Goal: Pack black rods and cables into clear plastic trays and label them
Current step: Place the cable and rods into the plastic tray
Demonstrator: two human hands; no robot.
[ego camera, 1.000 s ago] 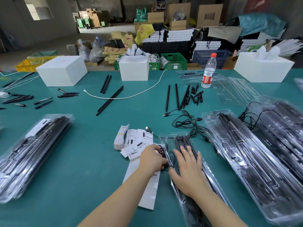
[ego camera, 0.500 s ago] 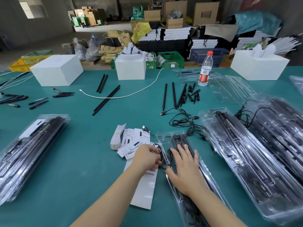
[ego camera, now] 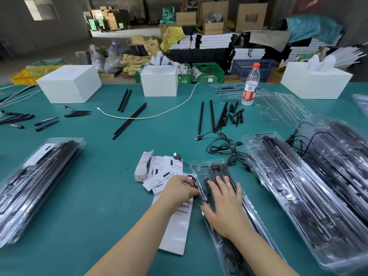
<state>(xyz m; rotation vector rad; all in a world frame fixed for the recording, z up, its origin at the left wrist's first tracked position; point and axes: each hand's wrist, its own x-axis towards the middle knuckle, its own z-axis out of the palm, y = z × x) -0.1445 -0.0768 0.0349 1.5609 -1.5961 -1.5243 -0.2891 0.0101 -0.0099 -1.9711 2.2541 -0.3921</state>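
A long clear plastic tray (ego camera: 201,166) with black rods inside lies on the green table in front of me. My right hand (ego camera: 225,204) lies flat on it, fingers straight, pressing it down. At the tray's left edge my left hand (ego camera: 179,191) has its fingers curled round a thin black cable (ego camera: 196,181) that loops into the tray. White paper labels (ego camera: 159,172) lie fanned out just left of the hands. A long white label sheet (ego camera: 177,230) with barcodes lies under my left wrist. Loose black rods (ego camera: 212,114) and more cables (ego camera: 221,144) lie farther back.
Stacks of filled clear trays sit at the left (ego camera: 33,182) and right (ego camera: 310,188). Three white boxes (ego camera: 69,86) stand along the far edge, with a water bottle (ego camera: 250,84) and empty trays (ego camera: 282,108) beside them. A white cord (ego camera: 159,115) crosses the middle.
Both hands stayed on the tray with only slight shifts. The fingers of my left hand worked the cable at the tray's left edge. The camera view moved a little.
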